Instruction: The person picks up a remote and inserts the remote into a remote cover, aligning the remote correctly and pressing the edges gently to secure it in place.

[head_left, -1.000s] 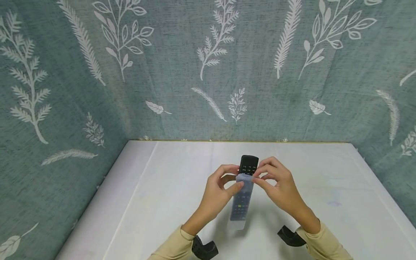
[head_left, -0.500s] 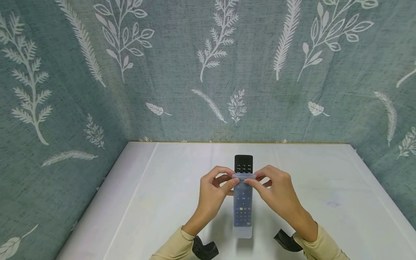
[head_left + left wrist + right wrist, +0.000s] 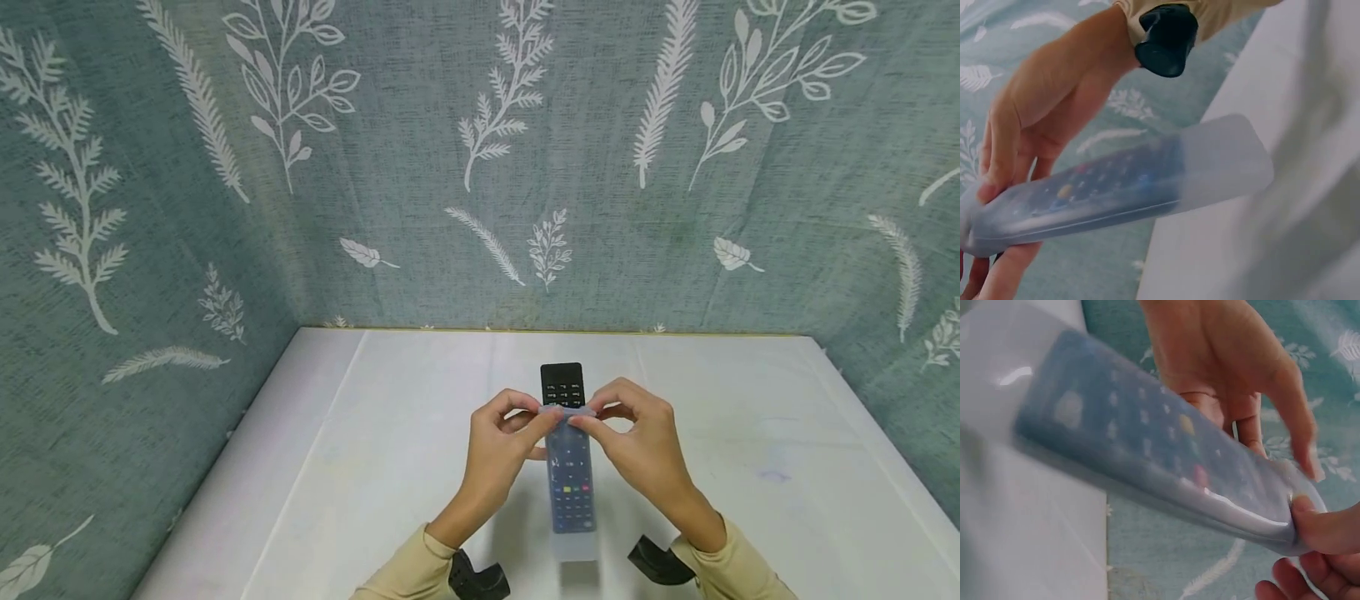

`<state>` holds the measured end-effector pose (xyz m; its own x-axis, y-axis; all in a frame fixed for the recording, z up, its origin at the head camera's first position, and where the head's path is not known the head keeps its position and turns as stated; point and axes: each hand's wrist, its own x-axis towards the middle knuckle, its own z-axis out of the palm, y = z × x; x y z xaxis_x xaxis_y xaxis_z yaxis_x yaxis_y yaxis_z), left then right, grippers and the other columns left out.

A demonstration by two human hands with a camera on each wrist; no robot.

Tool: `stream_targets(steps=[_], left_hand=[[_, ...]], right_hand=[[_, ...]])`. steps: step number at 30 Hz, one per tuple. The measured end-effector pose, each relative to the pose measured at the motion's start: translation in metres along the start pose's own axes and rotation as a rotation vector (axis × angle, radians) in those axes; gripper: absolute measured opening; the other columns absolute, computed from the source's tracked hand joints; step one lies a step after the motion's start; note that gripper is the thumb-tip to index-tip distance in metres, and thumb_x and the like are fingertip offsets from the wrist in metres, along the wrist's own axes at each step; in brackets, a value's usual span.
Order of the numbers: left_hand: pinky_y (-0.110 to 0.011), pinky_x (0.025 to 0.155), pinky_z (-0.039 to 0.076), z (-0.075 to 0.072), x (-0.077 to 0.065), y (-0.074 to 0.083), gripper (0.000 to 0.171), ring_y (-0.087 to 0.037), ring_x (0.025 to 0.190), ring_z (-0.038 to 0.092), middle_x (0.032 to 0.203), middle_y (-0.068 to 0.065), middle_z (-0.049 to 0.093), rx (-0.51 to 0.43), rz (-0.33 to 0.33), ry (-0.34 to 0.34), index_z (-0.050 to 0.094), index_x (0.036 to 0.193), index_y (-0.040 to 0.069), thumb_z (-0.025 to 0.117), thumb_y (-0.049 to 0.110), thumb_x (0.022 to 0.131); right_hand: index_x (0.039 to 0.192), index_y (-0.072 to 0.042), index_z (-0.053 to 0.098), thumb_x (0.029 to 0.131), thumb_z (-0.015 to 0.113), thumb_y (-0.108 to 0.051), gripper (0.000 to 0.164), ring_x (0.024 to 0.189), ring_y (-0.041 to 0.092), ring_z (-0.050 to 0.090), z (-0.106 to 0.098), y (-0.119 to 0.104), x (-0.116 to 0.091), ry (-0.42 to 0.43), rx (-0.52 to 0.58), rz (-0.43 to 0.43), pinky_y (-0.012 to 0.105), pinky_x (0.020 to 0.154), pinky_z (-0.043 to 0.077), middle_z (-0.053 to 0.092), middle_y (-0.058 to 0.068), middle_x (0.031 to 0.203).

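Inside the translucent pouch point(image 3: 571, 487): it's a black remote point(image 3: 562, 382), most of its length covered, its keys showing blurred and bluish through the film, yellow and pink buttons among them.
Mouth of the pouch: at the far end, and out through it pokes the remote's top, bare and black, with rows of pale-marked keys on show.
Bottom of the pouch: nearest the person, a clear, cloudy-white stretch, with the remote's lower edge stopping short of it.
Left hand point(image 3: 501, 454): on the left side of the pouch, pinching the rim there, thumb on top, just beside the other thumb.
Right hand point(image 3: 641, 442): a matching grip on the right side of the pouch, thumb over the upper face, forefinger at the rim's corner.
Wrists: nearer the person than the pouch's mouth and to either side, beige cuffs point(image 3: 729, 568), with a black device point(image 3: 478, 578) at the left wrist and another black device point(image 3: 660, 562) at the right.
Table point(image 3: 375, 467): white, below the pouch, which is up off it, soft shadows falling beneath.
Cloth point(image 3: 420, 150): green-grey with white leaf sprigs, hanging beyond the pouch.
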<state>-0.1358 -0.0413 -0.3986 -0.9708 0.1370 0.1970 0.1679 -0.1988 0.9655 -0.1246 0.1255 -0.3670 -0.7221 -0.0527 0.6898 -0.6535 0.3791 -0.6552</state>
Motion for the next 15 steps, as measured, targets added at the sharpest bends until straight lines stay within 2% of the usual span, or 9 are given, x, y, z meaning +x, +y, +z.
stream_targets(steps=[2,7,12,15], left_hand=[[-0.041,0.06,0.058,0.001,0.0,0.0,0.026,-0.026,0.088,0.068,0.097,-0.016,0.067,-0.019,-0.01,0.001,0.058,0.091,-0.007,0.07,0.015,0.087],[-0.039,0.058,0.058,0.002,0.002,0.003,0.025,-0.026,0.092,0.067,0.099,-0.018,0.068,-0.013,-0.036,-0.001,0.058,0.09,-0.01,0.069,0.012,0.088],[-0.038,0.056,0.058,0.002,0.002,0.003,0.021,-0.021,0.083,0.067,0.094,-0.016,0.068,0.008,-0.041,0.012,0.06,0.09,-0.009,0.07,0.009,0.086],[-0.038,0.055,0.058,0.003,0.002,0.002,0.018,-0.019,0.076,0.065,0.09,-0.014,0.066,0.008,-0.019,0.018,0.06,0.09,-0.009,0.069,0.006,0.086]], right_hand=[[0.072,0.0,0.061,0.063,0.078,0.018,0.026,0.07,0.017,0.058,0.0,-0.009,0.002,-0.004,0.023,-0.002,0.02,0.067,0.054,0.059,0.008,0.072],[0.074,0.0,0.059,0.064,0.076,0.021,0.028,0.073,0.014,0.056,0.001,-0.009,-0.001,-0.007,0.051,0.008,0.02,0.065,0.053,0.059,0.008,0.075],[0.077,-0.002,0.059,0.064,0.076,0.02,0.031,0.076,0.012,0.056,0.005,0.009,-0.007,-0.004,0.081,0.043,0.022,0.061,0.05,0.062,0.008,0.08],[0.079,-0.003,0.059,0.065,0.075,0.02,0.031,0.077,0.012,0.056,0.008,0.02,-0.01,0.006,0.147,0.041,0.022,0.059,0.046,0.062,0.008,0.082]])
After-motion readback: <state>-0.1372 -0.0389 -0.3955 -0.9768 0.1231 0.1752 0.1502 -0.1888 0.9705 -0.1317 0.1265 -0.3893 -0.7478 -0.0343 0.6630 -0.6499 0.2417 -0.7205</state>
